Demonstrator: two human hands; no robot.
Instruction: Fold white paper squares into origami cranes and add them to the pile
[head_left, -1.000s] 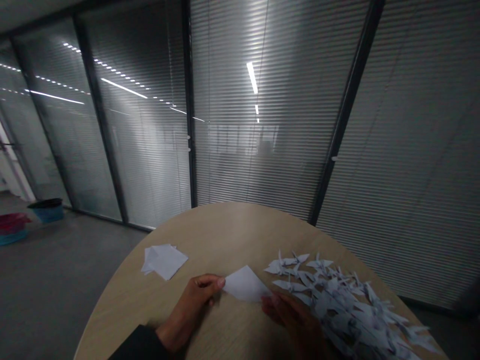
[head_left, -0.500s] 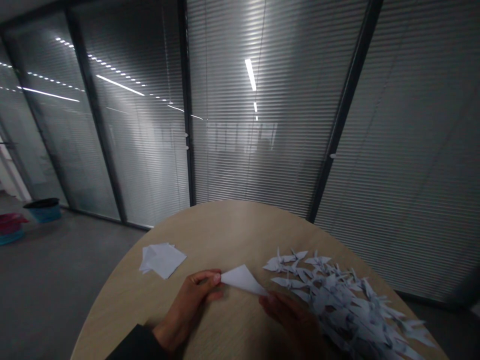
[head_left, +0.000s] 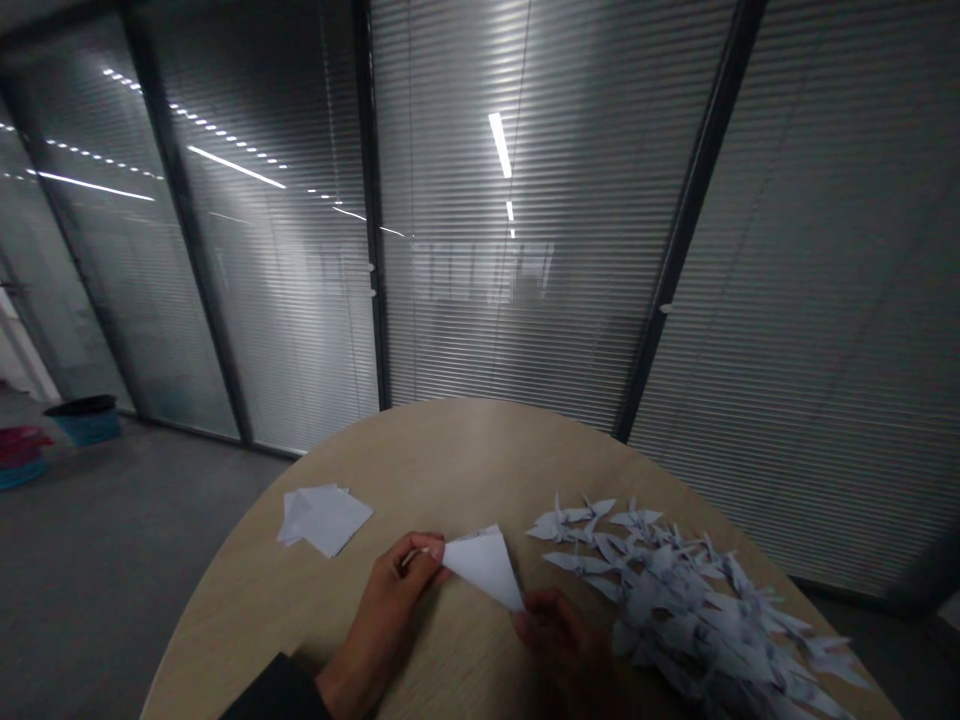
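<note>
A white sheet of paper folded into a triangle (head_left: 484,565) is stretched between my hands, just over the table. My left hand (head_left: 394,590) pinches its left corner between thumb and fingers. At the lower right corner, my right hand (head_left: 559,635) grips the paper with its fingertips; much of this hand is in shadow. A pile of folded white paper cranes (head_left: 697,610) lies right of my right hand. To the left, beyond my left hand, is a small stack of square white paper (head_left: 326,515).
The round wooden table (head_left: 480,440) has its curved far edge near a glass partition with blinds (head_left: 517,330). On the floor at far left stand a blue tub with a dark rim (head_left: 86,420) and a pink and blue tub (head_left: 21,455).
The folded paper has turned in my hands, its right edge now steeper and more of its face showing. My right hand has shifted slightly left and down.
</note>
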